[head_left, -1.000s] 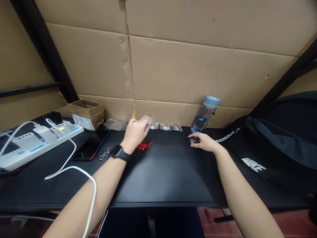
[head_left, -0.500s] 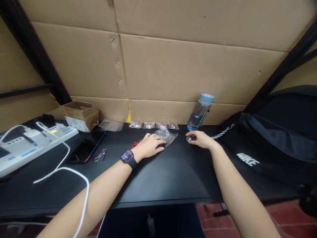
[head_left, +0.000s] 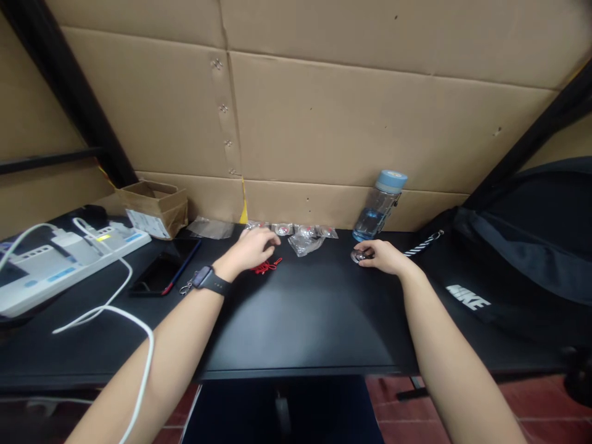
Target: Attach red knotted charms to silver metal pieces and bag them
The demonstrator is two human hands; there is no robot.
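My left hand [head_left: 252, 248], a dark watch on its wrist, is over the red cord [head_left: 267, 267]. Its fingers are loosely bent and apart, and I see nothing in them. Just behind its fingers lies the leftmost of several small clear packets [head_left: 283, 229], partly covered by the hand. A crumpled clear plastic bag [head_left: 305, 244] lies in front of the row. On the right, my right hand [head_left: 380, 256] is closed with thumb and fingertips round a small, shiny round piece [head_left: 357, 255] low at the tabletop. The fingers hide part of it, and its kind is unclear.
A blue-lidded water bottle [head_left: 380, 206] stands behind my right hand. Rightward is a black backpack [head_left: 518, 259]. To the left are a cardboard box [head_left: 160, 209], a flat plastic bag [head_left: 211, 228], a dark tablet [head_left: 164, 266] and a power strip [head_left: 69, 271]. A white cable [head_left: 150, 345] crosses my left forearm.
My left hand has come off the crumpled plastic bag and moved left, over the red cord. My right hand keeps hold of the round piece. The view has shifted slightly.
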